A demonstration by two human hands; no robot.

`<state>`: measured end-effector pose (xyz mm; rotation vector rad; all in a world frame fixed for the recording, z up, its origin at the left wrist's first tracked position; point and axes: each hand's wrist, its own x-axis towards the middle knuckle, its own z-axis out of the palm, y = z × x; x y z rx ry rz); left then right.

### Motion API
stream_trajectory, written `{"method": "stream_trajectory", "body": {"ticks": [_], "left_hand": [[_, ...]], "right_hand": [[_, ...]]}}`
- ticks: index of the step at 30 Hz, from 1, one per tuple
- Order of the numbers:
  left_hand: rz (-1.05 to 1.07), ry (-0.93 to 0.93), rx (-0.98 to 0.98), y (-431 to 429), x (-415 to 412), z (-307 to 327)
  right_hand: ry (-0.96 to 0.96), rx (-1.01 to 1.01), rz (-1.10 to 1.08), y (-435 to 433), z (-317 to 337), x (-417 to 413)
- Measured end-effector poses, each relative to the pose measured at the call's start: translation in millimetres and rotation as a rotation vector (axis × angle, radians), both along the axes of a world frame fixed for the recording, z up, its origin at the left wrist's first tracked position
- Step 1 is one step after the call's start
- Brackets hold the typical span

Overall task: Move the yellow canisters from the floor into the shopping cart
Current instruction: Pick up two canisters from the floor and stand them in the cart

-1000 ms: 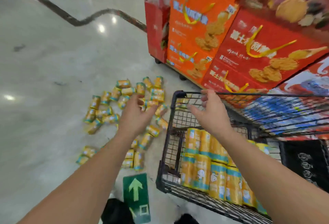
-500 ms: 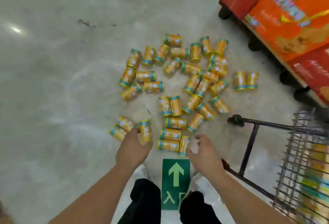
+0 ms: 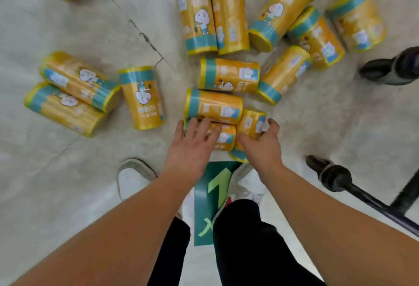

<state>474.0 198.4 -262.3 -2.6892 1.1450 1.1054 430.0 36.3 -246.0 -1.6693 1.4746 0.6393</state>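
Several yellow canisters with teal bands lie scattered on the pale floor, filling the upper part of the head view. My left hand [image 3: 192, 147] rests with spread fingers on top of the nearest lying canister [image 3: 226, 137]. My right hand [image 3: 263, 147] wraps a neighbouring canister [image 3: 251, 122], thumb on its left side and fingers curled round its right side; that canister still touches the floor. Another canister [image 3: 215, 106] lies just beyond both hands. Of the shopping cart only the black lower frame [image 3: 374, 204] and two wheels show, at the right.
A green floor sticker with a light arrow [image 3: 217, 185] lies between my feet. My white shoe [image 3: 131, 179] stands to its left. One cart wheel [image 3: 392, 67] sits close to the right-hand canisters, another [image 3: 331, 174] beside my right forearm. A crack [image 3: 147, 38] runs across the floor.
I have bent down from the cart to the floor. Both hands dropped onto the nearest canisters, the left now resting on one and the right closing round another. The cart basket has left the view.
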Motion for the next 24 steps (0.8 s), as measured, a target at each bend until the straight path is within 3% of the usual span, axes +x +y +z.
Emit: {"method": "stream_trajectory", "body": {"ticks": [6,12,16,20,24], "left_hand": [[-0.013,-0.243,-0.102,-3.4,-13.7,-35.4],[0.259,-0.056,-0.137,-1.5,-0.1,14.5],[0.686,0.128,-0.238,4.3,13.4,129.3],[1.093,0.379,-0.409,-6.8,48.3,281.0],[1.117,0.457,-0.610,-42.0,90.8,450.9]], "right_hand": [[-0.114,-0.025,-0.058,-5.8,-34.3,-17.9],[-0.172,-0.052,-0.085,-16.4,20.7,-16.1],[-0.267,-0.056,-0.122,-11.5,131.2,-7.5],[-0.408,-0.055,-0.184,-10.4,288.5,23.2],[-0.638,-0.053,-0.210,-22.6,458.7,51.3]]}}
